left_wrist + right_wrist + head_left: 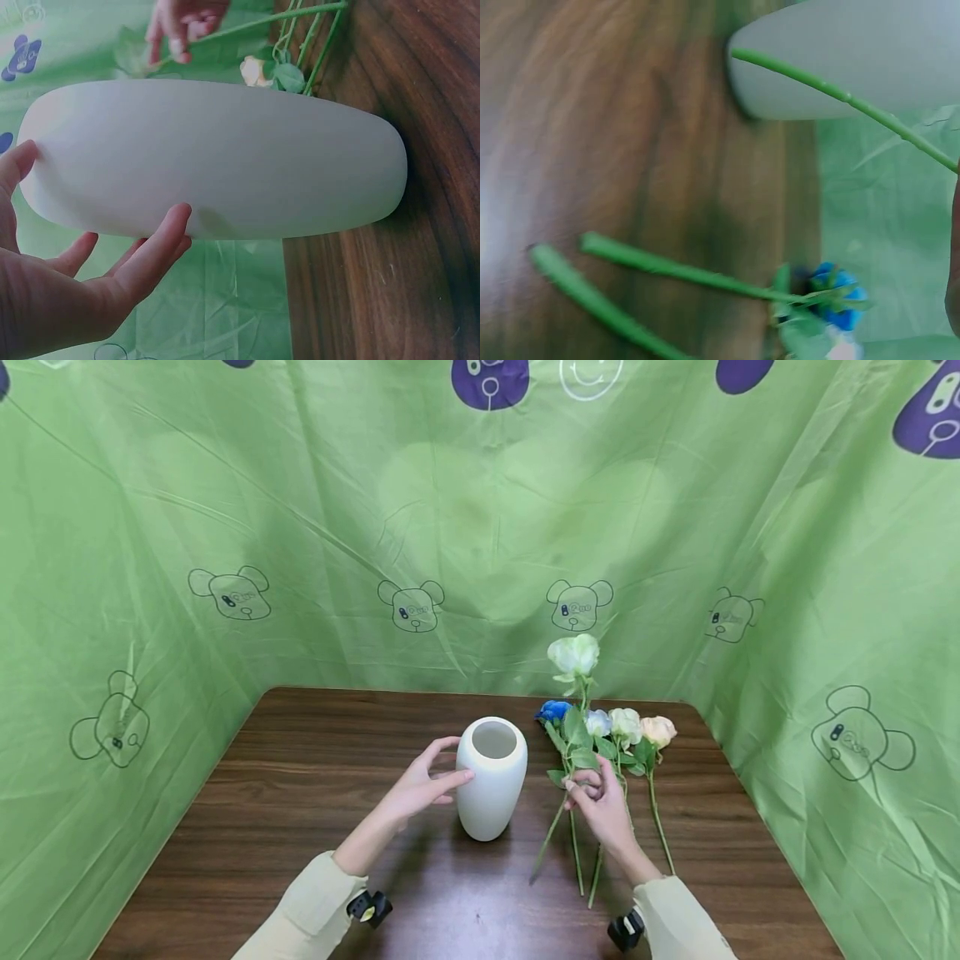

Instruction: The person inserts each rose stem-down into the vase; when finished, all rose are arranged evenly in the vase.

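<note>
A tall white vase (491, 797) stands upright on the brown wooden table. My left hand (420, 785) holds it near the top, thumb on the front and fingers around the left side. To the right of the vase, my right hand (606, 814) pinches the green stem of a white rose (573, 655). This rose is raised above the other flowers, its bloom up and its stem slanting down to the left. In the right wrist view the lower stem (847, 97) crosses in front of the vase; only an edge of the hand shows there.
Beneath and beside my right hand lie a blue rose (553, 711), a pale blue rose (597, 723), another white rose (626, 727) and a peach rose (657, 732), with stems towards me. A green curtain (495, 543) hangs around the table's back and sides.
</note>
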`<state>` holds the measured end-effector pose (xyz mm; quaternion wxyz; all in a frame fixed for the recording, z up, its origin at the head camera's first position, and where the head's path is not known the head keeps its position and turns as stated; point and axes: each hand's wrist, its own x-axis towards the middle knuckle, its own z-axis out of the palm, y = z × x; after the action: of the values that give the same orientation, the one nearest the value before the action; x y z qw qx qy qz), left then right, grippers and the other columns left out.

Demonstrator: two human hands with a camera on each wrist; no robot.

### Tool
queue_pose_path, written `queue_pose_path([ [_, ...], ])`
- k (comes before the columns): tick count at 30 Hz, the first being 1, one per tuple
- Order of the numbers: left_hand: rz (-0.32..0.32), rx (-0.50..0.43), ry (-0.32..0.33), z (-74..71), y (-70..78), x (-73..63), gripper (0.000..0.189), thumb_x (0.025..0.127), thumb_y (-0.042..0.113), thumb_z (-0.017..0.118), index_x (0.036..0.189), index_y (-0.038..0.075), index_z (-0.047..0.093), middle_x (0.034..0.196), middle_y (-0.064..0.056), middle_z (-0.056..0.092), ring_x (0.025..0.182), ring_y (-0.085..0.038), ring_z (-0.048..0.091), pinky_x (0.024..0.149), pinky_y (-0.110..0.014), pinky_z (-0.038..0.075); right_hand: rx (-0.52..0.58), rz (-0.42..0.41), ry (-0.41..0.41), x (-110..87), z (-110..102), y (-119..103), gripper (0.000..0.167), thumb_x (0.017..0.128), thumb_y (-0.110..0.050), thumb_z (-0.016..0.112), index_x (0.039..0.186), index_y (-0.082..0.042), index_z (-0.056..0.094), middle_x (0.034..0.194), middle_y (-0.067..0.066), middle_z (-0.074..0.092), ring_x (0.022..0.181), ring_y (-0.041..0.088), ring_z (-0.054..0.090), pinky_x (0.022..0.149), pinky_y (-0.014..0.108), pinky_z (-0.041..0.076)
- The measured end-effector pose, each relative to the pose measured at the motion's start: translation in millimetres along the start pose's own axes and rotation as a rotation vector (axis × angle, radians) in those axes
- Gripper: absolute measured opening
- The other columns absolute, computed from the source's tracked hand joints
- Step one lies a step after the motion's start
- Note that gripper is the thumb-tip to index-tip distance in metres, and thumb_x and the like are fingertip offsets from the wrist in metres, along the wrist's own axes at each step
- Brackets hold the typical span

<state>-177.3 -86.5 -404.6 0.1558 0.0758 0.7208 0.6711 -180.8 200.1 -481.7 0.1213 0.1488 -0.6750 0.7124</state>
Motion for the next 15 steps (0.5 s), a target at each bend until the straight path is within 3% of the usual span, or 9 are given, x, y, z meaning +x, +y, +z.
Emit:
queue_pose_path([
  [2,0.002,-0.002,0.004,-1.0,-6.3,3.7,0.059,0.079,0.027,0.067,0.13,0.02,0.037,0.127,-0.016,0.038,0.107,-0.03,0.049,0.073,-0.043,0.047,0.073,-0.085,-0.001,3.9,0,-8,0.049,0.08,0.014,0.053,0.122,0.003,0.03,0.083,0.026,0.056,0.05,0.023,0.055,0.047,0.03,0.05],
  [5,0.004,0.001,0.012,-1.6,-12.3,7.1,0.059,0.078,0.03,0.068,0.128,0.023,0.038,0.126,-0.014,0.04,0.106,-0.028,0.049,0.073,-0.043,0.047,0.174,-0.238,-0.03,15.6,-17,24,0.048,0.082,0.011,0.051,0.124,0.001,0.031,0.087,0.022,0.059,0.053,0.023,0.057,0.049,0.031,0.05],
  [6,0.006,0.002,0.014,-1.6,-13.0,7.5,0.059,0.077,0.031,0.069,0.128,0.024,0.039,0.126,-0.014,0.04,0.106,-0.028,0.05,0.074,-0.044,0.047,0.225,-0.268,-0.028,21.0,-25,40,0.046,0.083,0.008,0.052,0.123,-0.002,0.032,0.088,0.019,0.06,0.054,0.022,0.057,0.051,0.03,0.05],
  [8,0.012,0.004,0.018,-1.5,-13.7,7.8,0.059,0.077,0.032,0.069,0.127,0.024,0.039,0.125,-0.013,0.041,0.105,-0.027,0.05,0.075,-0.046,0.046,0.266,-0.282,-0.011,25.2,-27,39,0.044,0.083,0.009,0.052,0.121,-0.001,0.032,0.09,0.021,0.06,0.054,0.024,0.057,0.052,0.032,0.051],
  [9,0.015,0.006,0.019,-1.3,-13.6,7.7,0.06,0.076,0.032,0.069,0.127,0.024,0.039,0.124,-0.013,0.041,0.105,-0.027,0.05,0.075,-0.046,0.046,0.272,-0.305,-0.014,29.5,-33,50,0.045,0.083,0.011,0.051,0.122,-0.001,0.031,0.091,0.021,0.059,0.055,0.025,0.058,0.051,0.032,0.051],
  [11,0.019,0.006,0.019,-0.9,-13.1,7.3,0.06,0.076,0.032,0.069,0.127,0.024,0.039,0.123,-0.013,0.042,0.104,-0.027,0.05,0.075,-0.047,0.046,0.232,-0.268,0.044,29.9,-22,13,0.045,0.081,0.011,0.052,0.119,0.004,0.031,0.09,0.027,0.057,0.052,0.03,0.056,0.05,0.035,0.05],
  [12,0.021,0.007,0.018,-1.0,-12.9,7.1,0.06,0.077,0.032,0.069,0.128,0.023,0.039,0.123,-0.013,0.042,0.105,-0.028,0.05,0.075,-0.047,0.046,0.253,-0.266,0.065,33.1,-23,14,0.043,0.082,0.009,0.053,0.118,0.002,0.032,0.09,0.026,0.057,0.053,0.03,0.056,0.051,0.035,0.051],
  [13,0.022,0.009,0.018,-0.8,-12.5,6.8,0.06,0.077,0.032,0.069,0.128,0.023,0.039,0.123,-0.013,0.042,0.104,-0.028,0.05,0.075,-0.047,0.046,0.222,-0.251,0.09,30.8,-13,-13,0.043,0.08,0.012,0.052,0.117,0.004,0.031,0.088,0.027,0.057,0.051,0.03,0.055,0.05,0.035,0.05],
  [15,0.022,0.01,0.02,-0.6,-12.0,6.6,0.06,0.077,0.032,0.069,0.128,0.023,0.039,0.123,-0.013,0.042,0.104,-0.028,0.05,0.074,-0.045,0.047,0.207,-0.26,0.112,32.7,-3,-39,0.041,0.081,0.011,0.051,0.116,0.001,0.033,0.086,0.022,0.059,0.051,0.025,0.056,0.05,0.031,0.05],
])
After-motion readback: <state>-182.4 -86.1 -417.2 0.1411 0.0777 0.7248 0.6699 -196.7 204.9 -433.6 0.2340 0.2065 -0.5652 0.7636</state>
